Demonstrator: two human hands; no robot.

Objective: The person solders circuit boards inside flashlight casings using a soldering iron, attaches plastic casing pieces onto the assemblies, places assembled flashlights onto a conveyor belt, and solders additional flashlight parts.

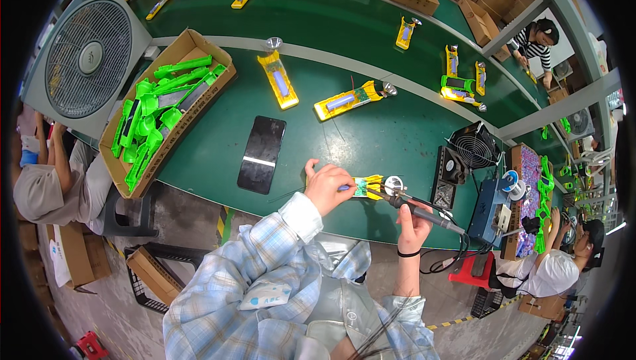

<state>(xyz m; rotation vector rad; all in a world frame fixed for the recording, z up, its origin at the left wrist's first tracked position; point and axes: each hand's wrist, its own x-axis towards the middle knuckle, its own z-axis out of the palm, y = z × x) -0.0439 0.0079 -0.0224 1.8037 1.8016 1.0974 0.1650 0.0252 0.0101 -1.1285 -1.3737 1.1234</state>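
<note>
My left hand [326,186] is closed on the left end of a yellow flashlight housing [375,182] lying on the green bench. A small green circuit board [360,189] shows in it, with a round reflector [394,183] at its right end. A bit of blue battery [344,188] peeks out by my fingers, which cover the rest. In my right hand [413,229] is a soldering iron [427,215], its tip pointing left over the housing near the board. Whether the tip touches anything is too small to tell. Two more yellow flashlight housings [278,80] [346,100] lie beyond my hands.
Left of my hands lie a black phone [262,154] and a carton of green housings [169,118], beside a big fan [86,58]. At right stand a small black fan [474,146], a blue soldering station [487,211] and a solder spool [513,184]. Co-workers sit on both sides.
</note>
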